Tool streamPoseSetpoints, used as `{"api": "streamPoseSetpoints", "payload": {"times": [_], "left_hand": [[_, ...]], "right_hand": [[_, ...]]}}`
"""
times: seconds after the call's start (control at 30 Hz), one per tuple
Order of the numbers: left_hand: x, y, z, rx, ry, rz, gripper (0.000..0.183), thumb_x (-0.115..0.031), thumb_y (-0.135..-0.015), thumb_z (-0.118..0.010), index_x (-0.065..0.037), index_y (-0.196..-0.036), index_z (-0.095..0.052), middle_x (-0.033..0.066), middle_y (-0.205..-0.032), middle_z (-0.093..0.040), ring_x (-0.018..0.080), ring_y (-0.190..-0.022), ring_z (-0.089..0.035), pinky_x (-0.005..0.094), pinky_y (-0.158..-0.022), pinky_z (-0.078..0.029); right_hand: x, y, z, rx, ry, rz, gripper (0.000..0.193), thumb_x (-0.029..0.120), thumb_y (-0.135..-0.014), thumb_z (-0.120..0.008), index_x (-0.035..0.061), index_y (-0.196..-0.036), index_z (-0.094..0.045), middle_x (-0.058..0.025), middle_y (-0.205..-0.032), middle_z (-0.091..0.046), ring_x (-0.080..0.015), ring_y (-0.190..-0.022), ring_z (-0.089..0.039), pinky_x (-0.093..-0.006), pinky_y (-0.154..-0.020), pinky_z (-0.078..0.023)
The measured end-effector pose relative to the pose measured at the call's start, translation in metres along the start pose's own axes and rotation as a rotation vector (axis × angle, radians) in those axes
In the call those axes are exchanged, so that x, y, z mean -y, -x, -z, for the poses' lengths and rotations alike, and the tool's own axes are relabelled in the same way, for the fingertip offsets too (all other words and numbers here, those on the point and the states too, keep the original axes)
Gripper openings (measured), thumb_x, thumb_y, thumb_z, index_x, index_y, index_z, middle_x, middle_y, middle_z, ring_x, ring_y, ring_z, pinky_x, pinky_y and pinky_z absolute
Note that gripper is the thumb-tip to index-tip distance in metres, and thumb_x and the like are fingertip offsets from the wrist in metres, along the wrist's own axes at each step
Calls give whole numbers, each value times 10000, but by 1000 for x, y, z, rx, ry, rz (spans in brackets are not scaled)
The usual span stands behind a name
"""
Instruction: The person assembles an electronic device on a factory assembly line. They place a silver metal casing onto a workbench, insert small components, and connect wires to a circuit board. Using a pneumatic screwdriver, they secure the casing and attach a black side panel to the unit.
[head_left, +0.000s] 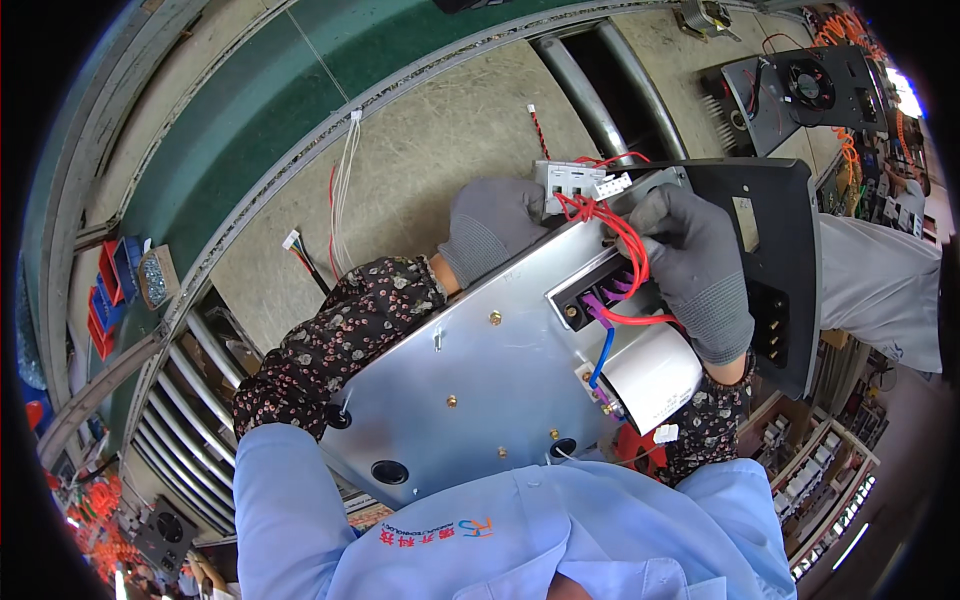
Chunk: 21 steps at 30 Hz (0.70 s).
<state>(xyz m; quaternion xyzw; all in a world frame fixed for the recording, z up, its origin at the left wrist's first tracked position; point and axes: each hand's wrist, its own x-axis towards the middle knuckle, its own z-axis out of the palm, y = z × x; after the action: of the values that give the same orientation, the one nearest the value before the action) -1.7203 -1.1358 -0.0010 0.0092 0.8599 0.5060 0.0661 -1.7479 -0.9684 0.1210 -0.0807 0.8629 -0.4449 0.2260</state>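
Note:
A metal chassis [420, 370] with a bare silvery face lies tilted in front of me, black panel [790, 220] on its far right. My left hand [490, 225], in a grey glove, is at its upper edge beside a grey terminal block [570, 185]; its fingertips are hidden. My right hand [695, 265], also gloved, has its fingers bent and closed at the chassis's upper right, beside a looped bundle of red wires [625, 240]. What they pinch is hidden. Below are a black socket with purple terminals [600, 297], a blue wire [603, 358] and a silver cylinder [650, 375].
White wires [345, 190] and a small connector cable [300, 250] lie on the worktop [430, 130]. Metal rollers [590, 95] run beyond. Red and blue bins [110, 295] stand left. Another black unit with a fan [810, 85] is at the upper right, near another person's grey sleeve [880, 280].

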Motion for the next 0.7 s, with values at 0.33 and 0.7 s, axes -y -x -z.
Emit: {"api": "streamPoseSetpoints", "payload": {"times": [0.33, 0.7], "left_hand": [[4, 6, -13, -142, 205, -18, 529, -532, -557, -698, -68, -470, -461, 84, -453, -436, 223, -394, -428, 330, -396, -338], [8, 8, -6, -75, 73, -19, 465, -490, -570, -687, -79, -502, -478, 117, -523, -485, 275, -479, -502, 373, -443, -374]], "right_hand": [[12, 3, -4, 10, 195, -3, 85, -60, -679, -600, -18, -741, -559, -85, -712, -610, -117, -658, -593, -235, -633, -482], [27, -9, -3, 127, 464, 75, 170, -1, -610, -683, -19, -715, -550, -66, -634, -582, -108, -591, -554, -242, -550, -458]]}}
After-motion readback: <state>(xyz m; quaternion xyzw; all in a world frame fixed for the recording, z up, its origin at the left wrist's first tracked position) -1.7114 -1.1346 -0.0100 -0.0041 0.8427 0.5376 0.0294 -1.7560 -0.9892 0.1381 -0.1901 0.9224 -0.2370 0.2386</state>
